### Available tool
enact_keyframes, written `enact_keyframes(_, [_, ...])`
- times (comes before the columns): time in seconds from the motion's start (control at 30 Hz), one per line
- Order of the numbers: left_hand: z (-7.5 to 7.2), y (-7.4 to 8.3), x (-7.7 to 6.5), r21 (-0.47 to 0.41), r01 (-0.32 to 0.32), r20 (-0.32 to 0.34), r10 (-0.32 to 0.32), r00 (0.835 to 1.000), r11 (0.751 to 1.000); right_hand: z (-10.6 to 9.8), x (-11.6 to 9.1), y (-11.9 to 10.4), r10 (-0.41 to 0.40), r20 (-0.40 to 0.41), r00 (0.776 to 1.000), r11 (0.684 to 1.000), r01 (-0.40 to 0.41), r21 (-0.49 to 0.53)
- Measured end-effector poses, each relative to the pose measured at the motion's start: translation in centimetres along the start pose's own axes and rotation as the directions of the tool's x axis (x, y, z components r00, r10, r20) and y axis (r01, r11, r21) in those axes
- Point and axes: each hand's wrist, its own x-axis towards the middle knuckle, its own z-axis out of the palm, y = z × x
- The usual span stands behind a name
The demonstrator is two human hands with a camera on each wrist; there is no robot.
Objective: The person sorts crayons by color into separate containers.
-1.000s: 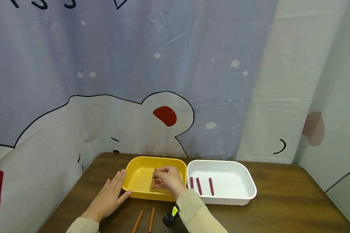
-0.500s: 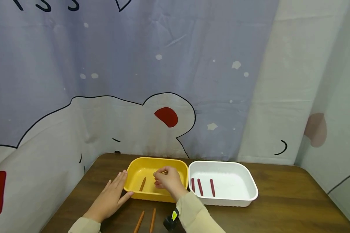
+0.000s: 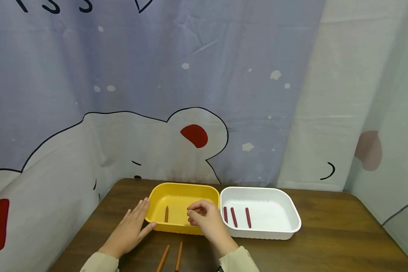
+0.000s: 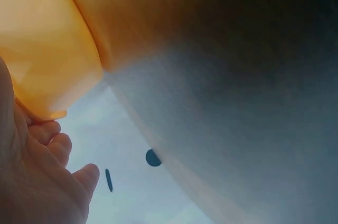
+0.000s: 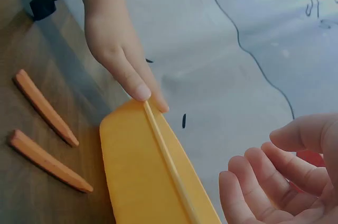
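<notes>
The right hand [image 3: 206, 220], fingers loosely curled and holding nothing, hovers over a yellow tray [image 3: 178, 229] where an orange crayon [image 3: 166, 214] lies; the straight-fingered left hand [image 3: 129, 228] touches its left edge.

Cream sleeves [image 3: 238, 261], black-and-yellow wrist device [image 5: 43, 6]

I look forward and down from the head, while both tilted, closer wrist views share the yellow tray [image 3: 178, 211].

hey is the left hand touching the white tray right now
No, the head view shows the left hand against the left side of the yellow tray, apart from the white tray.
</notes>
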Motion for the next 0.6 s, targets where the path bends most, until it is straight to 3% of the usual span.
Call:
enact_keyframes(0.23, [0.0, 0.0, 0.0, -0.014, 0.001, 0.008, -0.001, 1.000, 1.000, 0.3, -2.4, 1.2, -0.048, -0.019, 0.999, 0.995, 0.046, -0.088])
enact_keyframes(0.6, [-0.2, 0.1, 0.0, -0.011, 0.002, 0.005, -0.002, 1.000, 1.000, 1.1, -4.1, 3.9, 0.010, 0.034, 0.999, 0.985, -0.004, -0.174])
